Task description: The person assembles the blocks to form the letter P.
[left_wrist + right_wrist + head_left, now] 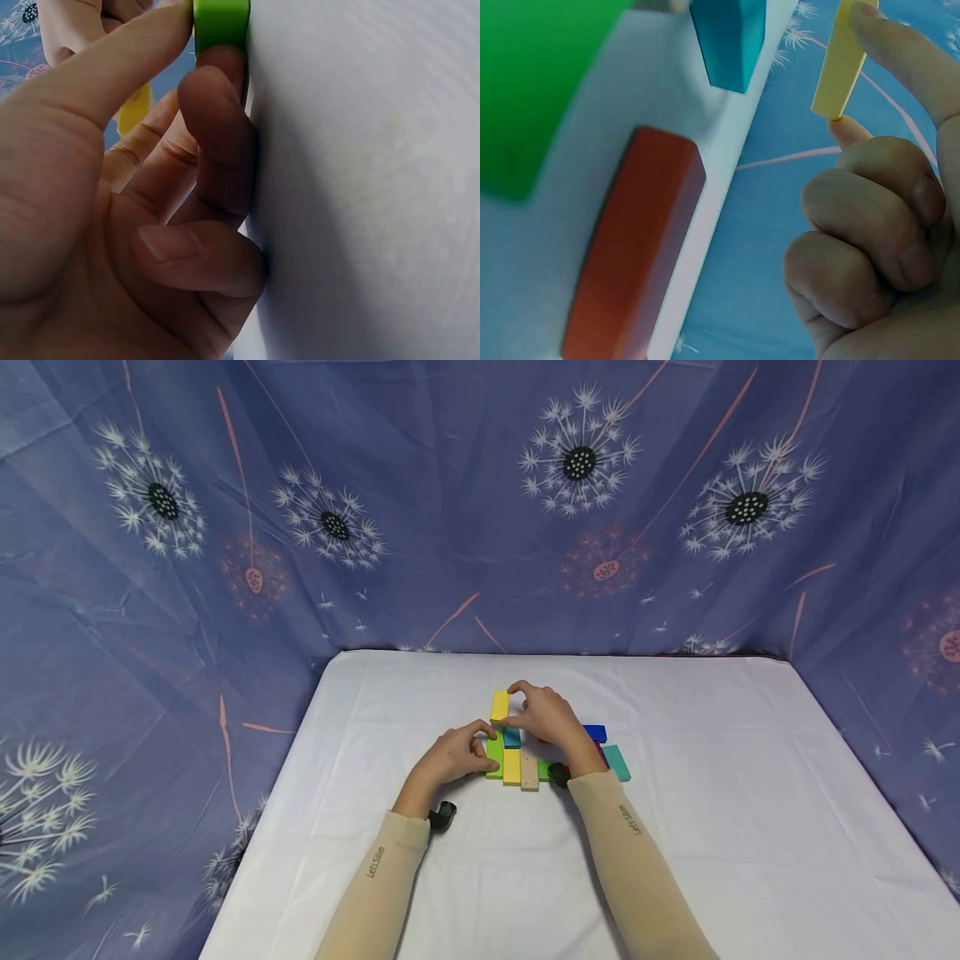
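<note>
the right hand (546, 714) has a narrow pinch grip on a yellow block (500, 704), thumb at one end and forefinger at the other, so the gap between them is just the block's length; the other fingers fold in toward the palm in the right wrist view. that block sits at the far end of the group of blocks, near a teal block (512, 739), and in both wrist views it shows against the curtain (450, 485), seemingly raised off the bench (360, 718). the left hand (453, 756) also has a pinch grip, its thumb and forefinger set on the two end parts of a long green block (495, 758), which lies on the white cloth at the left edge of the group. beside it, toward the right, lies a second yellow block (512, 768), with the teal block just beyond, then a pale wooden block (529, 772) and a small green block (545, 771). a blue block (595, 732) and a turquoise block (617, 762) lie further right, past the right wrist, and a red block (634, 247) shows plainly in the right wrist view, though the arm mostly hides that spot from the head camera. beige sleeves (645, 860) with dark lettering cover both forearms.
</note>
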A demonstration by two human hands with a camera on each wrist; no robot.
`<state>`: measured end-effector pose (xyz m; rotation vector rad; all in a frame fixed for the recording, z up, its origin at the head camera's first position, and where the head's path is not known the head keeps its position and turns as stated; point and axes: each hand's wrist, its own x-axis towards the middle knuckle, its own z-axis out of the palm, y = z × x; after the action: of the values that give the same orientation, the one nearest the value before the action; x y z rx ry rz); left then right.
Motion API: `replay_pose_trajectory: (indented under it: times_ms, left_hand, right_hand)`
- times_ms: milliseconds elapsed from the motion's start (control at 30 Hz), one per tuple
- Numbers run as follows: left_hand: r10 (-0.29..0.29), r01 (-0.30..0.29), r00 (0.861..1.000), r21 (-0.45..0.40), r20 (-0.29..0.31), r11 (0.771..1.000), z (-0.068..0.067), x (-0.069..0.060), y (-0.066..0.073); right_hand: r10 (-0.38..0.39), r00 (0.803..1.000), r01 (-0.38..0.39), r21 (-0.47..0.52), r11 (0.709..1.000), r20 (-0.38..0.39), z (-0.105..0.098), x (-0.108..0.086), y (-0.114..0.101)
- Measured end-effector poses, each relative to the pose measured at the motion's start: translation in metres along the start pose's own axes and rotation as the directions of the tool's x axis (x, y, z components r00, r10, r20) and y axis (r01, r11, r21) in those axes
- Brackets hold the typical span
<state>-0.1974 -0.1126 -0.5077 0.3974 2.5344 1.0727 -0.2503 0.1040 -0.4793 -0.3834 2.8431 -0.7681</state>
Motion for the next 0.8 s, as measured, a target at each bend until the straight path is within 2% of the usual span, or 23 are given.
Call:
replay_pose_trajectory:
  times_ms: [200, 433, 800]
  left_hand:
    - [0.010, -0.010, 1.000, -0.005, 0.010, 1.000, -0.001, 0.000, 0.000]
    - [0.021, -0.021, 1.000, -0.012, 0.009, 1.000, -0.002, -0.001, 0.000]
    - [0.014, -0.014, 1.000, -0.010, 0.006, 1.000, -0.001, -0.001, 0.001]
  right_hand:
    - [-0.012, 1.000, 0.012, 0.000, 1.000, 0.014, 0.008, 0.003, -0.002]
    - [-0.038, 0.999, 0.039, -0.059, 0.998, 0.030, 0.012, 0.008, -0.002]
    - [0.009, 0.997, -0.003, -0.079, 0.997, 0.073, 0.013, 0.013, -0.002]
